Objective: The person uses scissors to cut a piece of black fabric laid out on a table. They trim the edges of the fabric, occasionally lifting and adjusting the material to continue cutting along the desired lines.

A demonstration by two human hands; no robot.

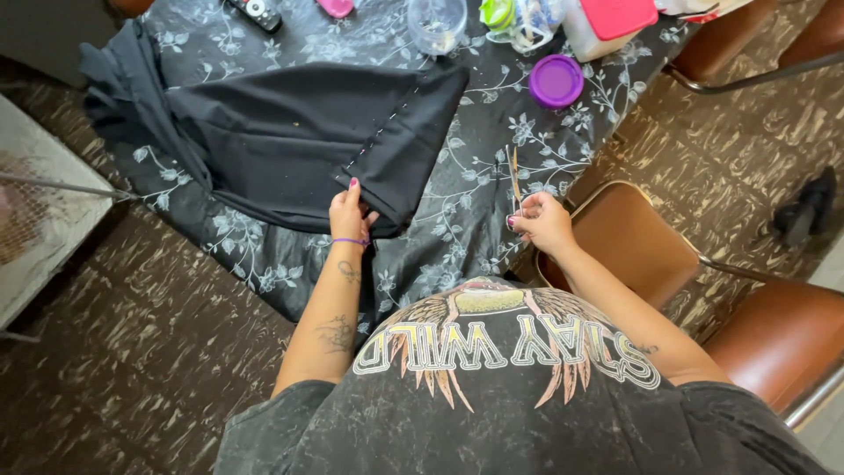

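Observation:
A folded piece of black cloth lies on a table covered by a dark floral tablecloth. A row of pins runs along the cloth's right fold. My left hand pinches the near corner of the black cloth. My right hand holds a thin pair of scissors by the handles, blades pointing away from me, resting on the tablecloth to the right of the cloth.
A purple lid, a clear glass, a white box with a pink lid and a remote control sit at the table's far side. Brown chairs stand to my right. A dark shoe lies on the floor.

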